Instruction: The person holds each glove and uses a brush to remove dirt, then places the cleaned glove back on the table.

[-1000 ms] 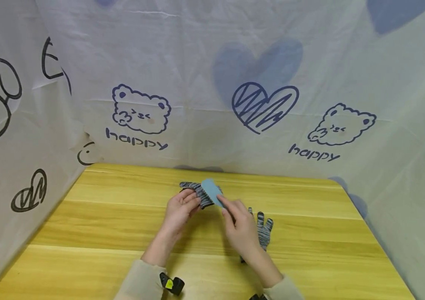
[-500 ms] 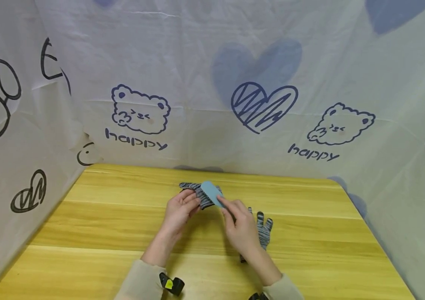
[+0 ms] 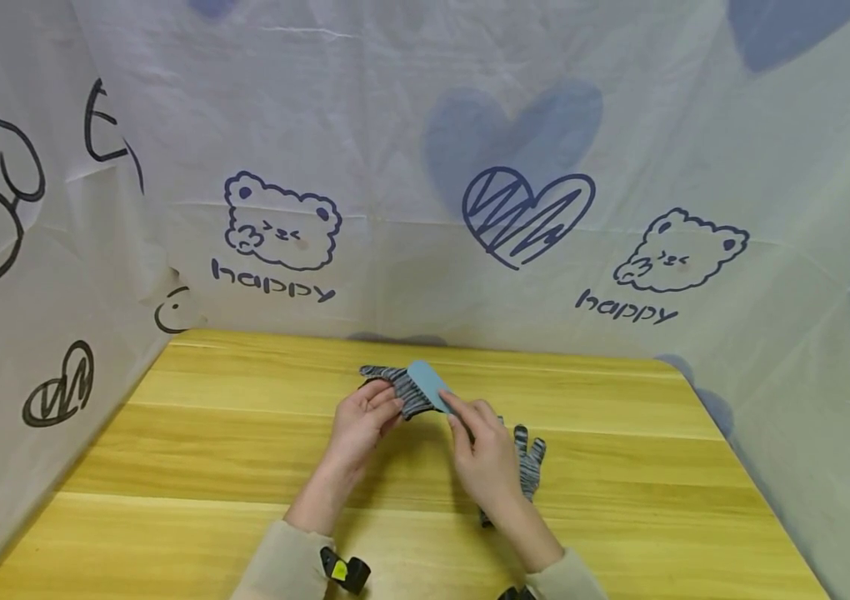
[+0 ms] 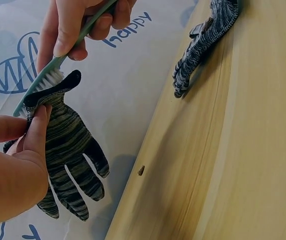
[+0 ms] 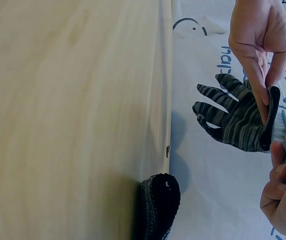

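Observation:
A grey-and-black striped knit glove [image 3: 410,395] is pinched near its cuff by the left hand [image 3: 358,425], held above the table. In the left wrist view the glove [image 4: 65,145] hangs with its fingers downward. The right hand [image 3: 487,457] grips a light-blue brush [image 3: 428,383] by its handle, index finger along the back. White bristles of the brush [image 5: 279,126] touch the glove's dark cuff in the right wrist view. A second striped glove [image 3: 529,467] lies on the table, partly hidden behind the right hand and wrist.
The yellow wood-grain table [image 3: 642,442] extends to both sides of the hands. Behind it hangs a pale cloth [image 3: 395,275] with bear, heart and "happy" drawings. A small dark mark [image 4: 141,170] shows near the table's edge.
The brush has shifted slightly right along the glove, and the right hand with it. The left hand and the glove it holds have hardly moved.

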`<action>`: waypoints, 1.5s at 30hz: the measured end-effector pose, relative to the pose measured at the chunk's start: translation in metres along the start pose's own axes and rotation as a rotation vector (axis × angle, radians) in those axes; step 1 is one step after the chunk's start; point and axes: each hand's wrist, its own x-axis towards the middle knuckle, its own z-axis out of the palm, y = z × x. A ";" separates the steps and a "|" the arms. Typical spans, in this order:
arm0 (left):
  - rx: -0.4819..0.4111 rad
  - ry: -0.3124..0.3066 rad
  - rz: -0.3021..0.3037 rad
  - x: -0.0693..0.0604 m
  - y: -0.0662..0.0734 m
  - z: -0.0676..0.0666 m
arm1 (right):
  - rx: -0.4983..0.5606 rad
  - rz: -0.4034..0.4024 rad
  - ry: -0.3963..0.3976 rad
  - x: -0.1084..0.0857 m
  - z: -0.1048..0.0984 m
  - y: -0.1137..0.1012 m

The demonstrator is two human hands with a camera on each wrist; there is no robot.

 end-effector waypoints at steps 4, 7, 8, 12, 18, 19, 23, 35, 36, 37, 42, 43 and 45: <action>-0.006 -0.007 0.000 0.000 0.000 0.001 | -0.017 -0.009 0.023 0.000 0.001 0.000; -0.006 -0.016 -0.004 -0.001 0.001 0.001 | -0.027 -0.019 0.042 0.000 0.002 0.000; -0.005 -0.019 -0.005 -0.001 0.001 0.001 | -0.029 -0.020 0.047 0.000 0.002 0.000; 0.005 -0.030 -0.007 -0.003 0.002 0.000 | -0.035 -0.019 0.056 -0.001 0.002 -0.001; 0.012 -0.038 -0.004 -0.004 0.002 -0.001 | -0.053 -0.011 0.062 -0.001 0.002 0.000; 0.011 -0.039 -0.005 -0.004 0.002 -0.001 | -0.055 -0.008 0.062 -0.001 0.002 0.001; 0.013 -0.045 -0.006 -0.004 0.001 -0.001 | -0.058 0.014 0.062 -0.001 0.003 0.003; 0.023 -0.049 0.007 -0.004 0.000 -0.001 | -0.068 0.068 0.058 0.000 0.001 0.005; 0.026 -0.049 0.011 -0.004 0.000 -0.001 | -0.070 0.071 0.061 0.000 0.001 0.005; 0.027 -0.047 0.012 -0.004 0.000 -0.001 | -0.073 0.072 0.065 0.000 0.001 0.005; 0.036 -0.036 0.010 -0.004 -0.001 -0.001 | -0.072 0.069 0.084 0.001 -0.001 0.007; 0.039 -0.038 0.011 -0.003 -0.001 -0.001 | -0.070 0.070 0.081 0.001 -0.001 0.008; 0.041 -0.038 0.018 -0.002 -0.001 -0.001 | -0.069 0.077 0.070 0.003 -0.001 0.011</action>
